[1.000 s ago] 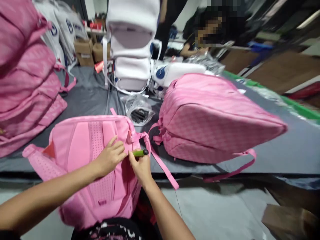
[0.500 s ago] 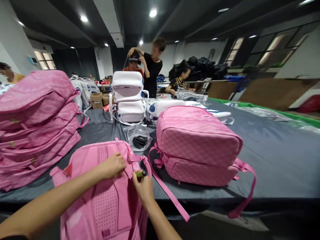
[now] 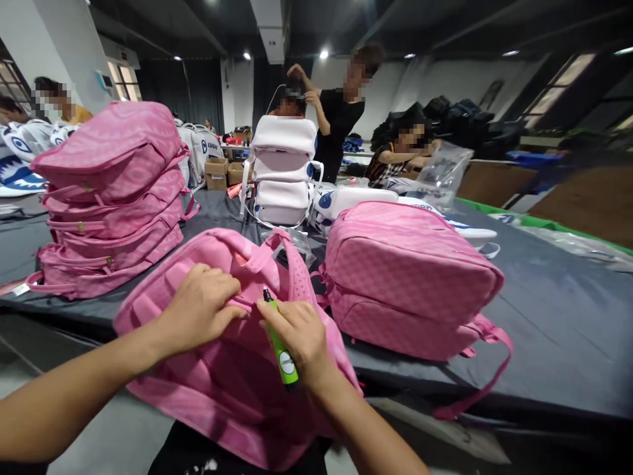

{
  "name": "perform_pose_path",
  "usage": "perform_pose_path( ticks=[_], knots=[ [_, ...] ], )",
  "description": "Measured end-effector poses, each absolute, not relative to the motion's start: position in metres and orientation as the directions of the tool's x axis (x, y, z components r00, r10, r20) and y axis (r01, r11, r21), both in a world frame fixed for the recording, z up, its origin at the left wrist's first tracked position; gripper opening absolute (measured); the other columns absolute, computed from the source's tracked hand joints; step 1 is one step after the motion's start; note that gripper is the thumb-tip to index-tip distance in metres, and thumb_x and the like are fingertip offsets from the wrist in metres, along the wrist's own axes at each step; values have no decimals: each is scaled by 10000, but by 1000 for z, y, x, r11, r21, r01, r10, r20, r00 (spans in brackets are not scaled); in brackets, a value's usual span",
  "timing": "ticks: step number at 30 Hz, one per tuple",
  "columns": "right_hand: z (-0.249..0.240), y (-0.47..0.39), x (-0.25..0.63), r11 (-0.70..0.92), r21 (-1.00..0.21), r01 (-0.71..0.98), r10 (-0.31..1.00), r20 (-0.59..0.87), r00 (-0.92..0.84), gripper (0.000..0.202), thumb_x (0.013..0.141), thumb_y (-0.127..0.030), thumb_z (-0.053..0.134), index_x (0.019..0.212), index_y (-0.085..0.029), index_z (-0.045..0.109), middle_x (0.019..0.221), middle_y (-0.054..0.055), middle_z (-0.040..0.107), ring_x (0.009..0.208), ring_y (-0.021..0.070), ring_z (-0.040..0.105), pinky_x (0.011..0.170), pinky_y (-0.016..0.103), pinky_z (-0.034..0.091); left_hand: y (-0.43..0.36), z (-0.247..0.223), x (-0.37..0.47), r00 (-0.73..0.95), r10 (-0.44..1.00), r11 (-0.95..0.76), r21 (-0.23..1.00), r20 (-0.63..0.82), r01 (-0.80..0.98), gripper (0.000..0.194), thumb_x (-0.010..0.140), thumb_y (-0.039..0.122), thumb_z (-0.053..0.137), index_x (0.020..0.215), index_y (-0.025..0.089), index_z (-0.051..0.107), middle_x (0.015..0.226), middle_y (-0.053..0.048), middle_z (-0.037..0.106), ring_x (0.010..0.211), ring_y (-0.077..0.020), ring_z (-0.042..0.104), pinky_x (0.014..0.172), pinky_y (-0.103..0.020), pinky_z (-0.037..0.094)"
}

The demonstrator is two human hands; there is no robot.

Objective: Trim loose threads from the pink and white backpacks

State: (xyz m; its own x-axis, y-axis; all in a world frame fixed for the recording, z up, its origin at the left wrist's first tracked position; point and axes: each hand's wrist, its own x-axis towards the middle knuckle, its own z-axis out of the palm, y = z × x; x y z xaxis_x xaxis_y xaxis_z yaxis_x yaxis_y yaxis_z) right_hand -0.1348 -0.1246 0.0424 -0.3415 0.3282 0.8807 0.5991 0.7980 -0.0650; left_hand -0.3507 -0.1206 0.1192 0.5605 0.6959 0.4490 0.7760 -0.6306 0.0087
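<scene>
A pink backpack [image 3: 232, 402] leans over the table's front edge, its straps and top handle toward the far side. My left hand [image 3: 205, 307] is closed on the backpack's pink fabric, thumb and fingers pinching a fold near the top. In my right hand [image 3: 299, 336] is a green tool [image 3: 283, 356] with a black tip, which points up and away toward the fabric. The right fingertips are close to the pinched fold; whether they also grip fabric is unclear.
Left, a stack of pink backpacks [image 3: 113, 198]; right, another pink backpack [image 3: 410, 277] with hanging straps. Behind are stacked white backpacks [image 3: 284, 168], cardboard boxes [image 3: 216, 173] and a plastic bag [image 3: 442, 175]. Several people are beyond, one in black [image 3: 341, 119].
The view has shifted left. The backpack has turned and tipped toward me, its dotted back panel no longer showing. The green tool now shows along its length. A person at right holds up a plastic bag.
</scene>
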Motion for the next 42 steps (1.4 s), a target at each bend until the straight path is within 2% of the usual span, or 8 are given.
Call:
perform_pose_path(
  ticks=[7, 10, 14, 17, 21, 30, 38, 42],
  knots=[
    [-15, -109, -135, 839, -331, 431, 483, 818, -312, 310, 1013, -243, 539, 1306, -203, 632, 1037, 83, 773, 906, 200, 748, 794, 333, 602, -114, 25, -312, 525, 843, -534, 292, 115, 793, 81, 832, 127, 604, 839, 181, 663, 908, -58, 743, 859, -243, 679, 758, -367, 460],
    [-33, -112, -131, 815, -373, 443, 517, 813, -268, 384, 978, -189, 584, 1362, -210, 587, 1051, 79, 764, 900, 196, 746, 811, 326, 610, -107, 22, -325, 656, 720, -685, 387, 229, 617, 136, 932, 188, 562, 944, 203, 696, 970, -40, 750, 912, -203, 677, 821, -334, 499],
    [-38, -119, -132, 824, -306, 477, 461, 850, -253, 492, 950, -109, 582, 1423, -238, 537, 967, 56, 755, 822, 186, 730, 749, 316, 602, -91, 36, -349, 554, 674, -712, 229, 489, 664, 308, 959, 243, 575, 1257, 221, 648, 1317, -99, 659, 1250, -264, 556, 1091, -455, 416],
    [-43, -122, -142, 800, -306, 516, 453, 872, -186, 485, 933, -86, 595, 1392, -236, 549, 954, 65, 740, 814, 205, 709, 728, 348, 588, -62, 41, -340, 542, 779, -603, 142, 315, 785, 720, 843, 278, 730, 1501, 200, 447, 1559, -141, 452, 1438, -330, 384, 1160, -508, 361],
    [-54, -127, -143, 774, -337, 536, 498, 847, -185, 414, 924, -69, 595, 1304, -233, 598, 878, 48, 710, 749, 196, 676, 693, 353, 575, -21, 38, -306, 495, 866, -498, 32, 69, 866, 711, 800, 231, 719, 1469, 179, 484, 1527, -154, 482, 1391, -350, 445, 1112, -522, 408],
    [-73, -144, -114, 704, -519, 485, 649, 747, -142, 477, 942, -248, 586, 1417, -238, 544, 1167, 125, 721, 1139, 301, 672, 1016, 542, 537, -28, 25, -281, 773, 634, -757, -227, -29, 612, 1191, 738, 488, 818, 1639, 231, 82, 1697, -215, 91, 1551, -438, 128, 1193, -702, 131],
    [-83, -136, -114, 494, -796, 349, 841, 539, 39, 402, 996, -425, 494, 1340, -218, 466, 1057, 112, 761, 962, 257, 755, 865, 449, 611, -24, 17, -266, 721, 691, -706, -264, -50, 657, 1069, 822, 407, 747, 1640, 192, 95, 1625, -218, 297, 1404, -393, 384, 1112, -547, 361],
    [-73, -131, -106, 403, -799, 445, 888, 460, 21, 268, 964, -368, 585, 1194, -230, 576, 1025, 87, 766, 933, 240, 751, 859, 423, 609, -24, 17, -267, 731, 681, -714, -261, -44, 649, 866, 922, 349, 604, 1633, 176, 142, 1570, -203, 379, 1333, -364, 439, 1083, -513, 372]
  ],
)
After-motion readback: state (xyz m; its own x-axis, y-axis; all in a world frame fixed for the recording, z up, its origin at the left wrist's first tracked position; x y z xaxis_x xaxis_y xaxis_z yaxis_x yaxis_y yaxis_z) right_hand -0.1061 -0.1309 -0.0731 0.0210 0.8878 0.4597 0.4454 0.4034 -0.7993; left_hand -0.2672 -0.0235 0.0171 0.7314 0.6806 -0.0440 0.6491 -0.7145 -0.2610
